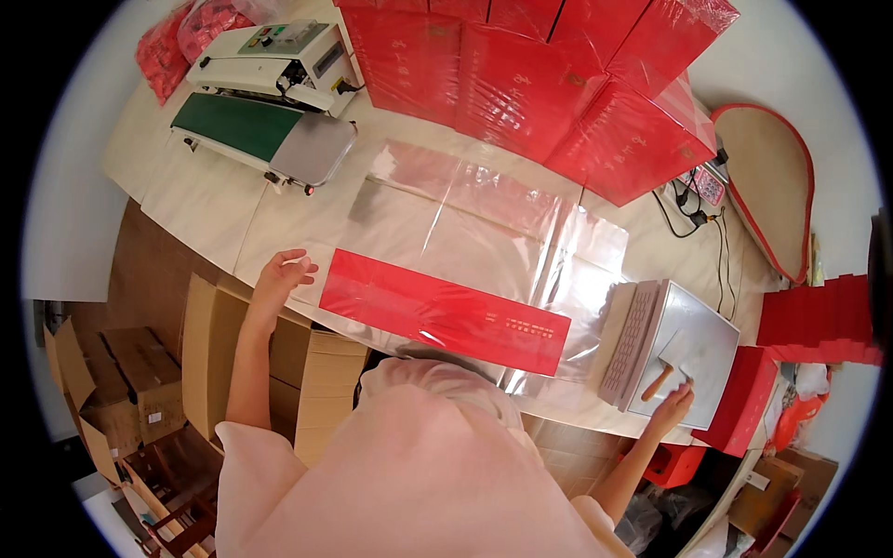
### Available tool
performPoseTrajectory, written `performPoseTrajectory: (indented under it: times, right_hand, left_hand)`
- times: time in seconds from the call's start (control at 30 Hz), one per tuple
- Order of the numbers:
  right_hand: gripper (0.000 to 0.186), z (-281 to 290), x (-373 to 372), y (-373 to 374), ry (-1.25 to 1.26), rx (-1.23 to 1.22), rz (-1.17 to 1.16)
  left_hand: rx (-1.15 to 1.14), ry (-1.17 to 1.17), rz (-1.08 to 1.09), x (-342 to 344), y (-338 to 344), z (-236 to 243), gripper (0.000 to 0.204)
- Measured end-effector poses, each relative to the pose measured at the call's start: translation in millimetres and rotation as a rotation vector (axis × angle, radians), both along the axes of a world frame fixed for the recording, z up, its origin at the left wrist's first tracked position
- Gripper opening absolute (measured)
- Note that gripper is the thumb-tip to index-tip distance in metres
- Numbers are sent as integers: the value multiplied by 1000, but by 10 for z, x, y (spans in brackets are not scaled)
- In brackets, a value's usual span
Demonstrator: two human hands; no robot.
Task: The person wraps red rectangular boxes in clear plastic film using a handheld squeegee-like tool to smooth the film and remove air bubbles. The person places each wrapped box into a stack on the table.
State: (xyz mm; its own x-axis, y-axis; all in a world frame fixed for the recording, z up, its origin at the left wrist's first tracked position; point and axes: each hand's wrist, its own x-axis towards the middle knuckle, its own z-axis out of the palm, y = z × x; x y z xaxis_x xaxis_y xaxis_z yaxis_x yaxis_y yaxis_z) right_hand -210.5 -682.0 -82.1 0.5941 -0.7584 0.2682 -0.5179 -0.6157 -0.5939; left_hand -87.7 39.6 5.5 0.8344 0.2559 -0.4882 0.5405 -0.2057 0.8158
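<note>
Along the near edge of the table lies a long flat red box [446,314], wrapped in clear film and slightly slanted. My left hand [286,279] hovers off its left end, fingers loosely bent and apart, holding nothing. Behind the box a large sheet of clear plastic film [474,209] is spread on the table. To the right, my right hand [672,409] is over a flat metal-topped device [712,339], its fingers drawn together. Whatever they grip is too small to make out. Next to those fingers is a flat pale blade with a wooden handle [657,383].
A stack of film-wrapped red boxes [521,93] stands at the back. A sealing machine with a green belt [237,126] occupies the far left. Cables [693,219] trail at the right, near more red boxes [814,321]. An open cardboard carton [214,344] sits below the table's left edge.
</note>
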Motion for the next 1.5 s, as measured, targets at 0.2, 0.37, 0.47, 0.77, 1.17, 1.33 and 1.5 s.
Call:
performPoseTrajectory:
  times: [0.2,0.37,0.47,0.77,1.17,1.33,1.5]
  right_hand:
    - [17,1166,647,2303,257,224,890]
    - [17,1342,943,3170,227,214,1587]
    - [18,1293,1015,3215,329,173,1632]
    - [19,1237,1191,3234,333,49,1533]
    - [22,1143,1232,3249,214,-2,1314]
    - [22,1115,1220,3261,250,-47,1147]
    - [18,1082,1126,3358,212,-27,960]
  left_hand:
    - [-150,113,-97,103,66,-49,27]
    - [-296,63,-173,66,170,-189,25]
    - [-327,41,-191,92,157,-266,27]
    - [-334,-3,-178,72,111,-261,29]
    - [-332,-20,-207,101,142,-283,26]
    - [-353,-4,-192,120,159,-358,25]
    - [-393,3,-218,117,189,-327,20]
